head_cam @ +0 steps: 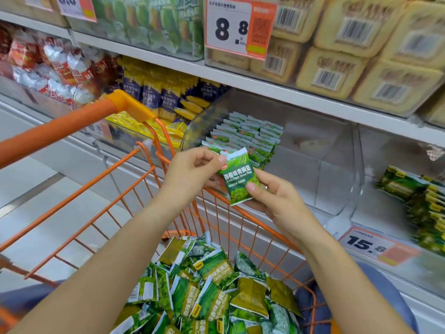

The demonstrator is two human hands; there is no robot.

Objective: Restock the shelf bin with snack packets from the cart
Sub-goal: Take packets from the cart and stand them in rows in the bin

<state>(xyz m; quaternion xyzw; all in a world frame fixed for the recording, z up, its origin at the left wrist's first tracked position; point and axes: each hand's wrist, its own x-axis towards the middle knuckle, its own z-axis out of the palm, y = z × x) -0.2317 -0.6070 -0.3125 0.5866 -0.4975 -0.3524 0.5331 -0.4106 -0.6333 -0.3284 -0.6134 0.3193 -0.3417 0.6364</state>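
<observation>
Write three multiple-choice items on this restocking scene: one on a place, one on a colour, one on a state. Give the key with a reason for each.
1. Where do the loose green pea packets lie?
A. in the cart
B. on the floor
C. on the top shelf

2. What colour is the cart frame?
A. blue
B. orange
C. grey

3. How is the held green pea packet being handled?
A. by the left hand alone
B. by both hands
C. it lies untouched in the bin

Key: 1 A, they are heaped inside the wire basket. 2 B, wires and handle are orange. 3 B, the left hand pinches its top and the right hand grips its lower side.
</observation>
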